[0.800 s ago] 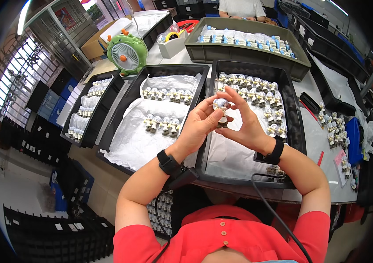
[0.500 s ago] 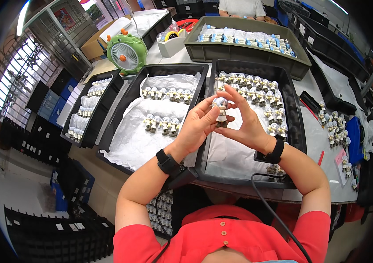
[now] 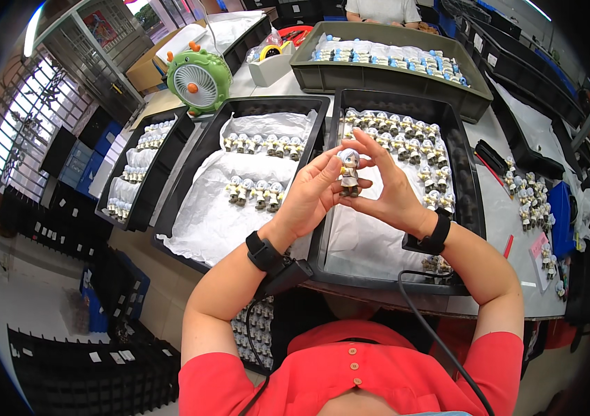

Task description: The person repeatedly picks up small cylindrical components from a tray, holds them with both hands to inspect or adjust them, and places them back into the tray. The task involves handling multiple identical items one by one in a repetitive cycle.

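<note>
A small figurine (image 3: pixel 349 173) with pale lilac hair, a white outfit and dark boots stands upright between my hands, its front toward me. My left hand (image 3: pixel 309 197) pinches it from the left side, thumb beside the head. Around its right side curls my right hand (image 3: pixel 397 197), with the thumb under the boots and the fingertips by the head. Both hands hover over the black tray (image 3: pixel 474 201) on the right, where several rows of similar figurines (image 3: pixel 413 149) lie on white paper.
To the left, a middle black tray (image 3: pixel 239 105) and a narrower one (image 3: pixel 143 208) hold more figurines. A green tray (image 3: pixel 392 93) lies beyond, near a green fan (image 3: pixel 198 82). Loose figurines (image 3: pixel 532 201) and a blue bin (image 3: pixel 560 216) are at right. A person (image 3: pixel 381 10) sits opposite.
The figurine has turned in my fingers, so its front now faces me more fully. My hands have stayed in nearly the same spot.
</note>
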A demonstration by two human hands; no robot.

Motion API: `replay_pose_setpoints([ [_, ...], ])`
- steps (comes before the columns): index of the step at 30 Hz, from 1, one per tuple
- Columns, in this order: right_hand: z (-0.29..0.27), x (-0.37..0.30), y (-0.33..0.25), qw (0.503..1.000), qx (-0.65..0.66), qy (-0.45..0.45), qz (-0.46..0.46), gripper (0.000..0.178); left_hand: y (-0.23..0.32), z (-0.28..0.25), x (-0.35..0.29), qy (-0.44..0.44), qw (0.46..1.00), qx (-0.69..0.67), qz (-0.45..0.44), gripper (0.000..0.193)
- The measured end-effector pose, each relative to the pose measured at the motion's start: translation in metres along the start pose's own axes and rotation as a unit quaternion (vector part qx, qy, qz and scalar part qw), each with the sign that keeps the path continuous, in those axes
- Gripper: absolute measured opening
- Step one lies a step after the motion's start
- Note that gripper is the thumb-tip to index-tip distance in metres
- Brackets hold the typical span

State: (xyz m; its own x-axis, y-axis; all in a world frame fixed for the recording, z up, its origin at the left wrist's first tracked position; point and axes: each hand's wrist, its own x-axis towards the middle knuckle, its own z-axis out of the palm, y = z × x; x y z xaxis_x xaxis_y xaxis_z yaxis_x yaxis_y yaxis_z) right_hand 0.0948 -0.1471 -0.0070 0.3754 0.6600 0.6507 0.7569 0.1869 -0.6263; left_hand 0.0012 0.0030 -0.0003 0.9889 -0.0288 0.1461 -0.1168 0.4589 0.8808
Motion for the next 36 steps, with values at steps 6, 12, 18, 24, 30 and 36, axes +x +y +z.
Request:
replay_pose_setpoints([
  [6,0.0002,-0.0004,0.0023,1.000,0.000,0.001,-0.003,0.093,-0.0006,-0.0002,-0.0003,0.002,1.000,0.001,0.000,0.059],
  [12,0.0004,-0.0008,0.0031,1.000,0.003,-0.002,0.002,0.092,-0.0004,-0.0005,0.0004,0.005,1.000,-0.010,-0.003,0.057],
  [18,0.0007,-0.0007,0.0027,1.000,-0.008,-0.006,0.000,0.092,-0.0020,-0.0002,0.0005,0.014,1.000,0.000,-0.007,0.054],
  [24,0.0008,-0.0007,0.0024,1.000,-0.003,-0.007,0.005,0.092,-0.0007,-0.0021,0.0013,0.002,1.000,-0.016,-0.013,0.056],
  [30,-0.0002,0.0000,0.0007,1.000,-0.002,-0.003,0.003,0.091,0.0002,-0.0006,0.0005,0.007,1.000,0.002,-0.016,0.052],
  [36,-0.0043,0.0029,-0.0009,0.999,0.047,-0.017,0.020,0.090,0.0057,0.0030,0.0001,-0.004,1.000,-0.003,-0.013,0.060],
])
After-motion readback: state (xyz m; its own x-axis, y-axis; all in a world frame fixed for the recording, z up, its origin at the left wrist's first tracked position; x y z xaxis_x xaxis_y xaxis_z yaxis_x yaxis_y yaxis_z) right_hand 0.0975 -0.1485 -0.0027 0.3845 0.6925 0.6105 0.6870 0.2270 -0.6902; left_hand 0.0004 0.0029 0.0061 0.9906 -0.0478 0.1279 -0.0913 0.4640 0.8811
